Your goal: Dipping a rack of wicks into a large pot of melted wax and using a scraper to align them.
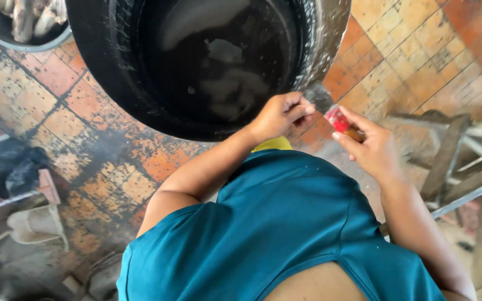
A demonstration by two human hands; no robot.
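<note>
Seen from above, the left hand (279, 114) pinches the bristles of a paintbrush (330, 111) just beside the rim of a big black tub (107, 67) holding dark water. The right hand (370, 147) grips the brush by its red band, its wooden handle tucked in the palm. Both forearms reach out over a teal shirt (285, 228). Worn orange floor tiles (85, 111) lie around the tub, wooden slats (464, 161) lie at the right, and a bowl (6, 39) sits in the top left corner.

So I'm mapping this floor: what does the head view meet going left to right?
Black bundle → left hand → red-handled brush → right hand → wooden slats.
</note>
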